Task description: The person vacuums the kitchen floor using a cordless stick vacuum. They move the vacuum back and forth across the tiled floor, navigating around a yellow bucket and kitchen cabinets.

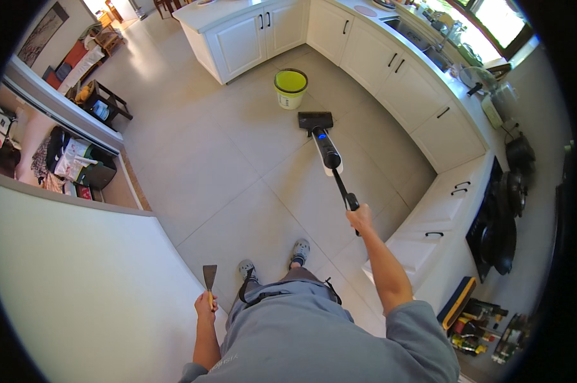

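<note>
My right hand (360, 219) grips the handle of an upright floor washer (325, 148), a black and white stick machine with a small blue light. Its black floor head (315, 119) rests on the grey tiled floor (231, 163), close to a bucket. In my left hand (205, 305) is a putty knife (210, 276), held by its wooden handle with the flat metal blade pointing up and away from me. The blade is in the air beside the white wall. The bucket (290, 90), pale outside and lime green inside with a dark rim, stands just beyond the floor head.
White base cabinets (389, 67) curve along the far and right sides under a light worktop with a sink (408, 34). Dark pans (501, 230) sit on the hob at right. A white wall (77, 268) runs close on my left. A dark wooden stool (107, 103) stands farther left.
</note>
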The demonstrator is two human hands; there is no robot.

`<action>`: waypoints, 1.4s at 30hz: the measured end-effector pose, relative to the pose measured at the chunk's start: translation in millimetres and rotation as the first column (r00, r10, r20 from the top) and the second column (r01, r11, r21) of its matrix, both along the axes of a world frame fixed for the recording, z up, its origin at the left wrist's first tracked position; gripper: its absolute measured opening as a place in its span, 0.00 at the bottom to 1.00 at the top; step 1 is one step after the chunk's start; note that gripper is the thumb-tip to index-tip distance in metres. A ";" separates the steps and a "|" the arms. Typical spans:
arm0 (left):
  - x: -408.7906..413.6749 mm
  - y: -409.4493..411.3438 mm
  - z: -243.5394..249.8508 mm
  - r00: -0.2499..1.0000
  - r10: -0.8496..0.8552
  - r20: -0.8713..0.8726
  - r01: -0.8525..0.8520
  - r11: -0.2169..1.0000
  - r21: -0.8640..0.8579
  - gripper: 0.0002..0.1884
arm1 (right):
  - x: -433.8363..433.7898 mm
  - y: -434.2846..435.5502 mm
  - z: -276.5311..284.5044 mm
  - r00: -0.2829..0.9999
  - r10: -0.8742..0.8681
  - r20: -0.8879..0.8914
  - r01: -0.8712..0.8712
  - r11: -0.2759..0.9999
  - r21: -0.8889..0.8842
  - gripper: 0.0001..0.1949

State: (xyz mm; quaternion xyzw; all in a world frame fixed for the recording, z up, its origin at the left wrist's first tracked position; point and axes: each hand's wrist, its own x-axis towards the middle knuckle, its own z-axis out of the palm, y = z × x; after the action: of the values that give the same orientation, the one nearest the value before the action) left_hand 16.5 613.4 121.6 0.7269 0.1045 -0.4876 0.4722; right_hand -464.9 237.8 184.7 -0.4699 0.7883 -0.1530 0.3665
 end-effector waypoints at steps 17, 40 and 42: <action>17.2 89.1 -83.8 0.972 -0.168 -0.162 0.205 0.946 0.249 0.14 | -18.7 262.5 7.9 0.979 0.195 -0.064 -0.199 0.978 -0.059 0.13; 23.1 55.8 -98.6 0.954 -0.175 -0.243 0.212 0.968 0.135 0.10 | -174.5 310.6 219.8 0.786 0.452 -0.422 -0.359 0.889 0.284 0.15; 26.3 70.6 -99.9 0.967 -0.088 -0.241 0.130 0.977 0.168 0.10 | -161.0 263.9 228.3 0.800 0.447 -0.399 -0.349 0.889 0.297 0.15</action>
State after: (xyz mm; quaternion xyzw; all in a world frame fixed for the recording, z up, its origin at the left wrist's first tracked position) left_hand 42.7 684.0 21.7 0.7098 0.1628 -0.5828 0.3607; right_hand -625.9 501.7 413.0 -0.6071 0.7464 0.1263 0.2417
